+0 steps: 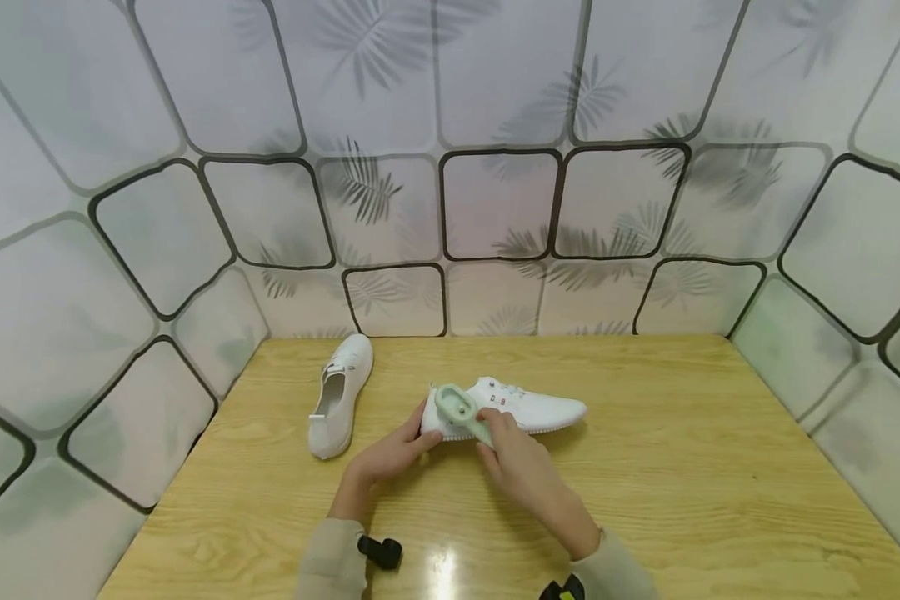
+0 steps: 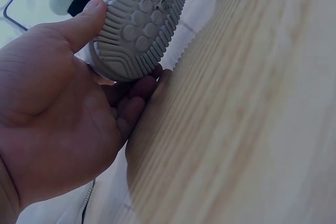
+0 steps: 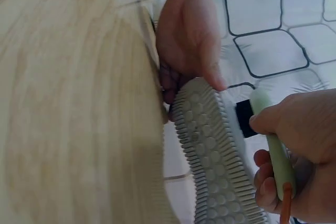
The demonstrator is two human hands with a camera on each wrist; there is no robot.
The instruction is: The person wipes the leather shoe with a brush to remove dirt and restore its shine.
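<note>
A white lace-up shoe is tilted on its side on the table, toe to the right, its ribbed, studded sole facing me. My left hand grips its heel, thumb on the sole's edge and fingers behind and beneath. In my right hand is a pale green brush, held by its handle. The dark bristles meet the shoe's side near the heel in the right wrist view. An orange cord hangs from the handle's end.
A second white shoe stands upright to the left, toe pointing away. The wooden table runs back to a patterned curtain, which also closes off both sides.
</note>
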